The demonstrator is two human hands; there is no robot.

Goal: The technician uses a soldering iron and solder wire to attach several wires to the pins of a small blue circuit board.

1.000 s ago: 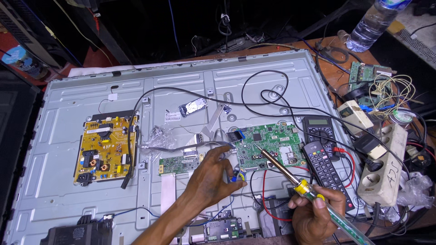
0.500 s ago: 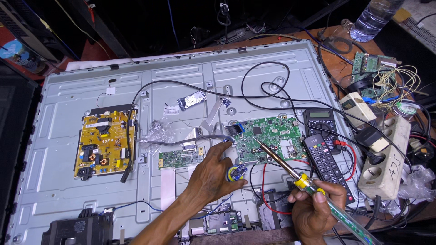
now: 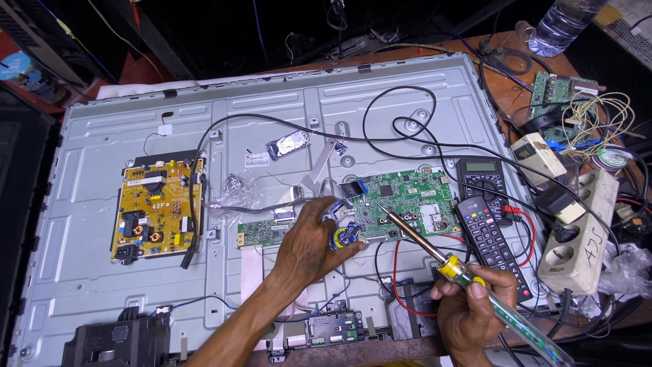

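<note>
- Grey metal back panel (image 3: 272, 129) of a flat screen lies face down on the table (image 3: 506, 81) and fills most of the view.
- Left hand (image 3: 309, 241) rests on the panel at the left end of the green board (image 3: 407, 200), fingers curled round a small blue and yellow part (image 3: 344, 236), pinched against the board's near edge.
- Right hand (image 3: 468, 309) is clenched round the handle of a soldering iron (image 3: 451, 266), near the table's front edge.
- Iron's handle is clear green with a yellow collar; its dark shaft slants up and left, and the tip sits on the green board just right of the left hand's fingers.
- Green board lies right of the panel's middle, with a narrow green strip board (image 3: 265, 233) just to its left.
- Yellow board (image 3: 157, 207) sits well apart on the panel's left side, a black cable (image 3: 193, 204) hanging along its right edge.
- Black remote (image 3: 490, 243) lies just right of the green board, tilted, with a black multimeter (image 3: 483, 178) beyond it; red leads (image 3: 395, 272) loop on the panel near the right hand.
- White power strip (image 3: 584, 228) lies at the right edge of the table, with a white box (image 3: 538, 155) and a tangle of thin wires (image 3: 598, 115) farther off.
- Clear plastic bottle (image 3: 564, 24) lies at the far right corner.
- Foil-wrapped piece (image 3: 286, 145) lies on the panel, far side of the left hand.
- Black block (image 3: 115, 340) sits at the panel's near left corner.
</note>
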